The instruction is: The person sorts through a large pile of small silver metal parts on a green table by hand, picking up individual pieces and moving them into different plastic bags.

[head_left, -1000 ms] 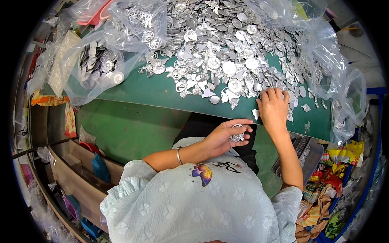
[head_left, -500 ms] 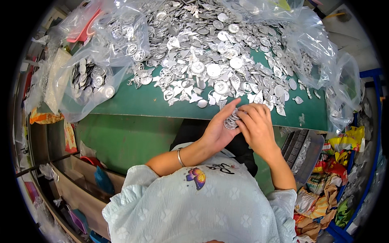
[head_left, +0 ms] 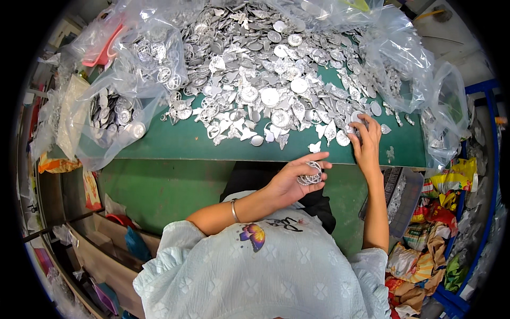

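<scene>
In front of my body, my left hand (head_left: 293, 182) is closed around a small stack of round openwork metal charms (head_left: 309, 174), palm turned up. My right hand (head_left: 366, 139) reaches over the green table (head_left: 223, 150) to the near right edge of the pile. Its fingers are bent and spread apart above flat round silver pieces, and a pale disc (head_left: 342, 139) lies beside the thumb. Whether the fingertips touch a piece is hard to tell. The large heap of silver metal charms (head_left: 255, 80) spreads beyond both hands, with a small loose charm (head_left: 315, 147) near the table edge.
Clear plastic bags of metal pieces stand at the left (head_left: 114, 114) and right (head_left: 406, 64). A pink scoop (head_left: 106, 47) lies at the far left. Below the table are a grey crate (head_left: 406, 204) and colourful packets (head_left: 419, 239) on the right, and an open drawer (head_left: 106, 255) on the left.
My right hand has left the stack and moved forward and right onto the pile's edge. My left hand has lowered slightly, still holding the charms. The view has shifted a little.
</scene>
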`<state>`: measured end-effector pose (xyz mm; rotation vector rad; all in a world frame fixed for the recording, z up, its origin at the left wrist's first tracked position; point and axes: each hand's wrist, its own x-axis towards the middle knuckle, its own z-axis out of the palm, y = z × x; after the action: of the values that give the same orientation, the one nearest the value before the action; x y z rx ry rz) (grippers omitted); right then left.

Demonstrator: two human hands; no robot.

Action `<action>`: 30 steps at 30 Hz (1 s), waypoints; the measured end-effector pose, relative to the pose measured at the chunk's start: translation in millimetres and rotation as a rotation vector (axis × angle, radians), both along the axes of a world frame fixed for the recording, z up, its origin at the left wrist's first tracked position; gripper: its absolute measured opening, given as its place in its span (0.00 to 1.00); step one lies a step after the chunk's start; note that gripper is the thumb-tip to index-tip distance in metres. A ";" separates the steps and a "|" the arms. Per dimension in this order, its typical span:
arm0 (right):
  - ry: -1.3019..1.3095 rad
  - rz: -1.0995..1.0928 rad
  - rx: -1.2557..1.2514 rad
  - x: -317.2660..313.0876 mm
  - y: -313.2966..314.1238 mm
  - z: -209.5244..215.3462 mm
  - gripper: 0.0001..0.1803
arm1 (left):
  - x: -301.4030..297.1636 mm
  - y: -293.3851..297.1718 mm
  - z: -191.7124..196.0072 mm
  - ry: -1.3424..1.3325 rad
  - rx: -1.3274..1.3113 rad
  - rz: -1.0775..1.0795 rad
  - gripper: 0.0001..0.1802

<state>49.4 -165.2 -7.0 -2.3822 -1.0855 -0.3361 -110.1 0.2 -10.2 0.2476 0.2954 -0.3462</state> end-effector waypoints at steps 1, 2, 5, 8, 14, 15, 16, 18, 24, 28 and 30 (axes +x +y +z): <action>0.004 0.039 0.003 -0.1 1.2 3.8 0.14 | 1.2 -0.6 -3.5 0.004 -0.007 -0.023 0.27; 0.008 0.078 0.006 -1.9 1.9 10.3 0.13 | 2.1 -1.2 -4.5 0.008 -0.014 -0.045 0.27; 0.074 0.250 -0.012 -18.6 16.0 26.2 0.15 | 0.5 -3.8 1.3 0.081 0.099 -0.015 0.26; 0.033 0.313 -0.104 -25.2 36.2 19.6 0.19 | 1.3 -3.0 7.1 0.048 0.136 -0.028 0.26; -0.072 0.282 -0.260 0.2 39.3 6.8 0.19 | -4.9 10.0 8.1 0.038 0.187 0.015 0.25; -0.077 0.293 -0.263 3.2 37.1 6.5 0.19 | -6.1 10.9 6.4 0.032 0.184 0.021 0.25; -0.081 0.303 -0.265 7.1 34.7 6.1 0.19 | -6.1 11.4 5.2 0.033 0.186 0.026 0.25; -0.094 0.254 -0.266 20.0 28.4 4.5 0.17 | -5.1 12.3 3.9 0.036 0.190 0.034 0.25; -0.015 0.063 -0.118 57.8 3.0 0.8 0.15 | -5.5 10.7 9.5 0.031 0.220 0.038 0.25; -0.192 -0.127 -0.035 60.1 0.3 3.8 0.14 | -11.8 11.0 14.9 -0.007 0.194 -0.004 0.23; -0.167 -0.103 0.110 47.1 16.2 -0.2 0.09 | -14.5 9.9 8.9 0.032 0.148 -0.038 0.21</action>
<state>96.6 -149.0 -7.1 -2.3489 -0.9906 -0.6248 -124.6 10.1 -1.3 0.3937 0.3482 -0.3669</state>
